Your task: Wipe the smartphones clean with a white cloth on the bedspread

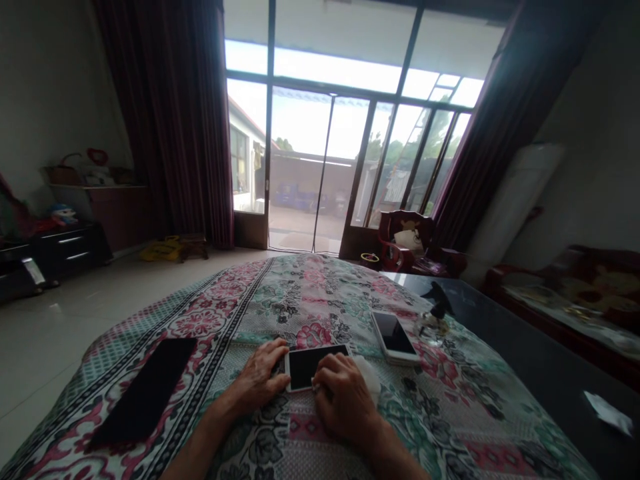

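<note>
A smartphone (304, 368) with a white frame and dark screen lies flat on the patterned bedcover (280, 307). My left hand (257, 375) grips its left end, thumb near the lower corner and fingers near the upper one. My right hand (343, 393) is closed over the right part of the screen, fingers curled round a white tissue (369, 377). The tissue bulges out beside the knuckles, and a bit of white shows at the fingertips. To the right lies a second white device with a dark screen (395, 335). Beyond it is a clear spray bottle (434, 323) with a black top.
A black cloth-like rectangle (147, 390) lies on the cover at left. Along the right runs a dark tabletop (530, 373) with a white packet (609, 413). Wooden seats (410, 243) stand near the glass door (305, 187). A yellow bag (163, 249) is on the floor.
</note>
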The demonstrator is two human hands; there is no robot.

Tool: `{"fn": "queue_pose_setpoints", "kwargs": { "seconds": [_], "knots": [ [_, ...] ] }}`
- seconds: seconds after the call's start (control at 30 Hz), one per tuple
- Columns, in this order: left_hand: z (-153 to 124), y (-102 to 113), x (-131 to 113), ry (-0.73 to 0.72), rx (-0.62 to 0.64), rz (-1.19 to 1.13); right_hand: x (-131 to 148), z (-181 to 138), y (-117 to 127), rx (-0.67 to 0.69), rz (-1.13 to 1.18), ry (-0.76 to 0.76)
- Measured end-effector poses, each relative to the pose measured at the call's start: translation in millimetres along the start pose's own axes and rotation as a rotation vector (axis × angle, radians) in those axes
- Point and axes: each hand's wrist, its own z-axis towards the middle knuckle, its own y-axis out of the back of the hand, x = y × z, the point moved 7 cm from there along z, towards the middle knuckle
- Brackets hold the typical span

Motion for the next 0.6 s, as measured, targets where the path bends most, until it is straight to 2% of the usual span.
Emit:
{"fn": "queue_pose_setpoints", "kwargs": {
  "seconds": [0.17, 0.27, 0.53, 0.6],
  "knots": [
    [-0.2, -3.1, 7.0, -0.008, -0.026, -0.013, -31.7, -4.5, 17.8, -0.079, -0.137, -0.173],
    [0.9, -2.0, 5.7, -0.006, -0.013, -0.01, -40.1, -7.4, 21.9, -0.109, -0.182, -0.237],
    [2.1, -6.7, 14.1, -0.024, -0.071, -0.03, -6.4, -6.3, 0.9, -0.033, -0.062, -0.082],
    [3.3, -8.5, 18.0, -0.028, -0.077, -0.035, -3.9, -6.2, -3.7, -0.021, -0.059, -0.083]
  ]
}}
